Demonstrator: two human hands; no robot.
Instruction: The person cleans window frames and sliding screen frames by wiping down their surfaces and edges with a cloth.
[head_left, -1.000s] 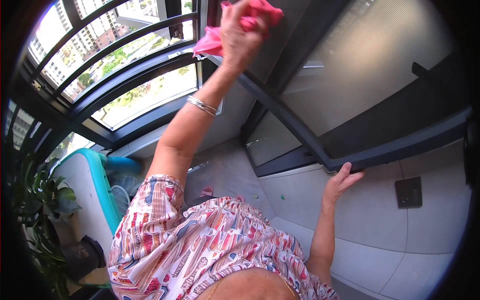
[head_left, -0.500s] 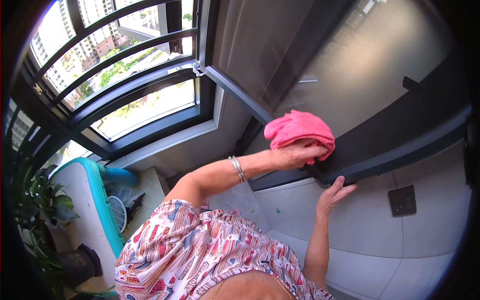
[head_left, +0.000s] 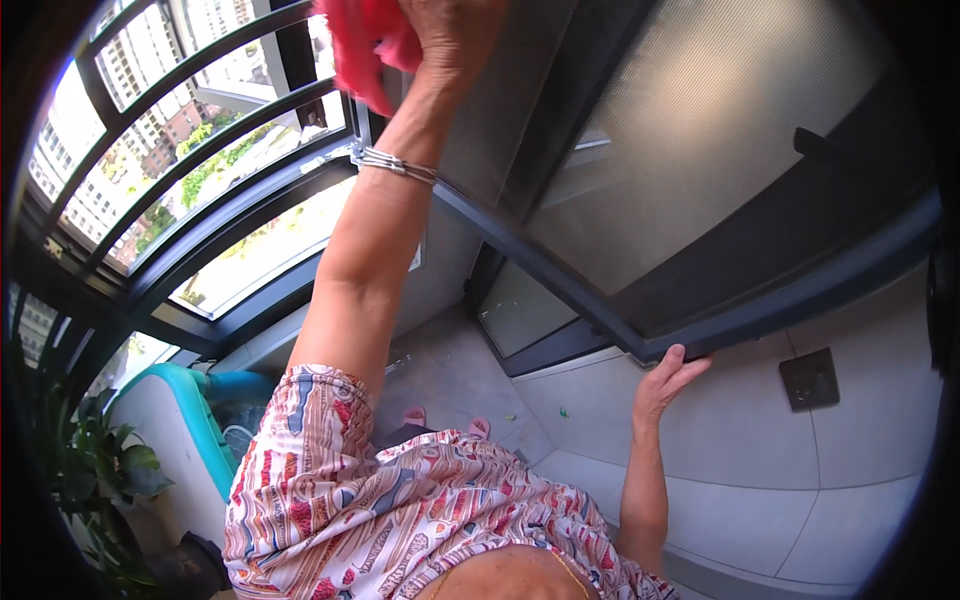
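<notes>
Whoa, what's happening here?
A person is holding a bunched pink cloth in the left hand, with that arm stretched up high near the barred windows. The right hand is lower down, its fingertips at the bottom edge of a big dark-framed panel. There's a leafy plant off to the person's left.

The cloth (head_left: pixel 358 50) seems plain pink, the shirt (head_left: pixel 430 505) patterned.
</notes>
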